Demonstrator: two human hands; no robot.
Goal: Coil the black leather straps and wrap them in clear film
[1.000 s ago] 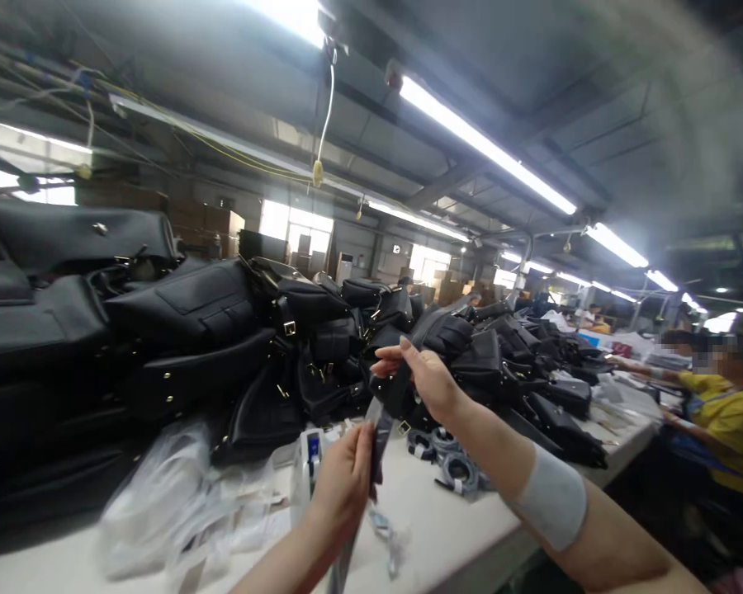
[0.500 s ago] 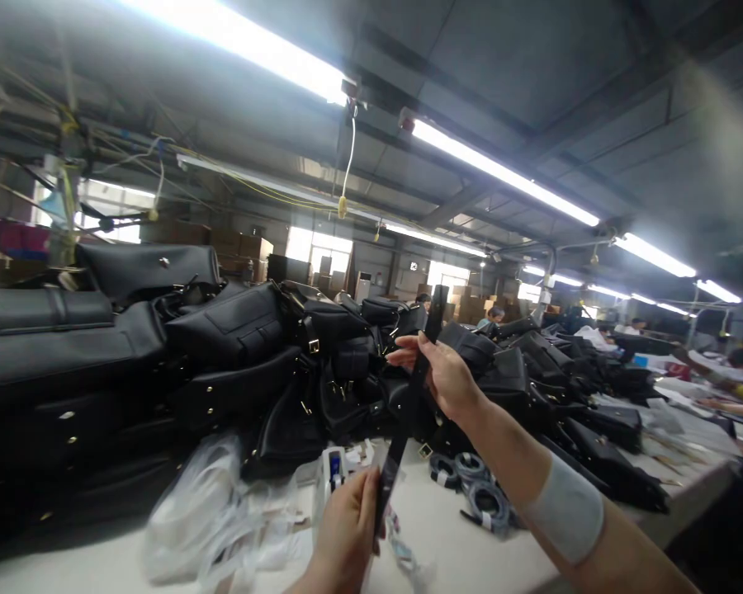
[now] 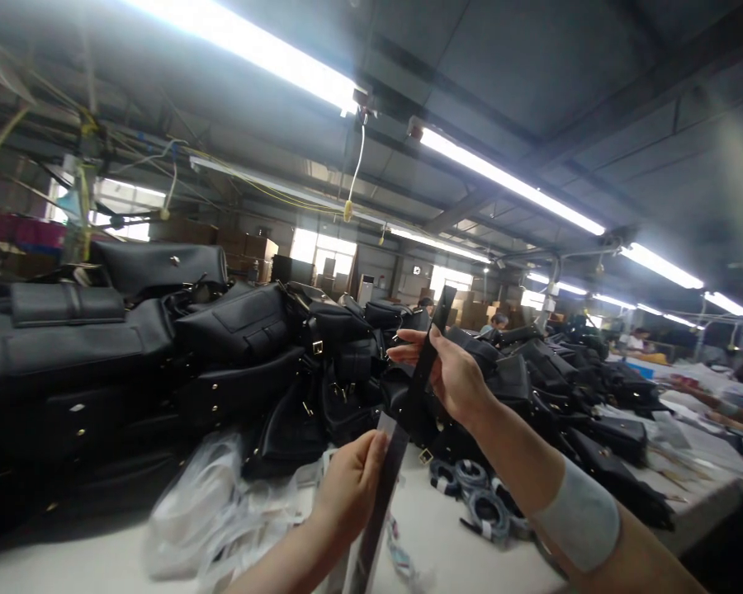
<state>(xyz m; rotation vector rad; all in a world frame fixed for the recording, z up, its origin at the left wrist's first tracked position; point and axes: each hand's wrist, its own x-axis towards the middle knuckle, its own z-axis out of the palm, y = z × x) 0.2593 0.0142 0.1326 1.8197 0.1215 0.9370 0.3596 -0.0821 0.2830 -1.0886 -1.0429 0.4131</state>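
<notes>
A long black strap (image 3: pixel 422 371) runs slantwise in front of me, its upper end above my right hand. My right hand (image 3: pixel 458 375) pinches it between thumb and fingers near that end, some fingers stretched out past it. Lower down, my left hand (image 3: pixel 356 478) is closed on the strap and on a clear plastic sleeve (image 3: pixel 391 437) that wraps its lower part. The sleeve's open edge shows just above my left thumb. Below, the sleeved part runs out of view at the bottom edge.
Black bags (image 3: pixel 241 330) with gold fittings are piled behind my hands. Coiled straps (image 3: pixel 486 511) and a gold buckle (image 3: pixel 425 455) lie on the pale table (image 3: pixel 458 561). Crumpled clear plastic (image 3: pixel 191 511) sits at the left. Other people work at the far right.
My left hand has moved up along the strap, and the plastic sleeve now covers more of its lower part. My right hand keeps its pinch near the upper end.
</notes>
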